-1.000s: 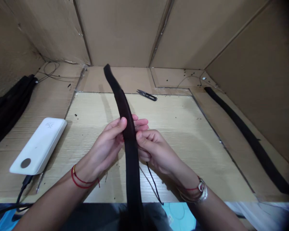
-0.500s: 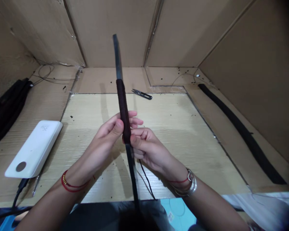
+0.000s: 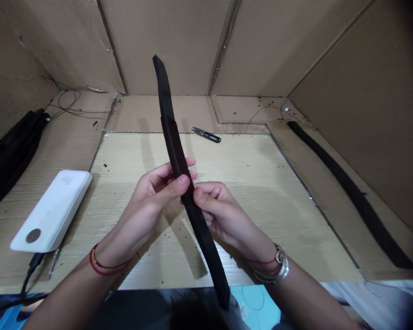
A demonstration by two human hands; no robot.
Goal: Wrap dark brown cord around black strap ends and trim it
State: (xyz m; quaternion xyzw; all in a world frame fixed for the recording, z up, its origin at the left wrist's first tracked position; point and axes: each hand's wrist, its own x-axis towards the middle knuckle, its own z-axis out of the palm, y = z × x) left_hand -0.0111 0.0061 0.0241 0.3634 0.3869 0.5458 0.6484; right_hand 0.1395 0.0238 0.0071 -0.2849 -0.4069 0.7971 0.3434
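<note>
A long dark curved strip (image 3: 206,243) is held up above the table, its middle wrapped in a ribbed dark brown covering (image 3: 174,144). My left hand (image 3: 158,188) grips it near the lower part of the wrapping, thumb in front and fingers behind. Just below and to the right, my right hand (image 3: 220,206) is closed at the strip's edge, thumb and bent forefinger pressed together there. What lies between those fingertips is too small to make out. Black thread snips (image 3: 207,134) lie on the table behind the strip.
A white power bank (image 3: 53,211) with a black cable lies at the left, near a black bundle (image 3: 17,137). Another long black strip (image 3: 351,192) rests at the right. Cardboard walls (image 3: 168,46) enclose the back and sides of the pale tabletop (image 3: 268,220).
The strip has turned so its broad face shows, and its lower end has swung right. My left thumb has shifted right across it. The dark cord below my right hand no longer shows.
</note>
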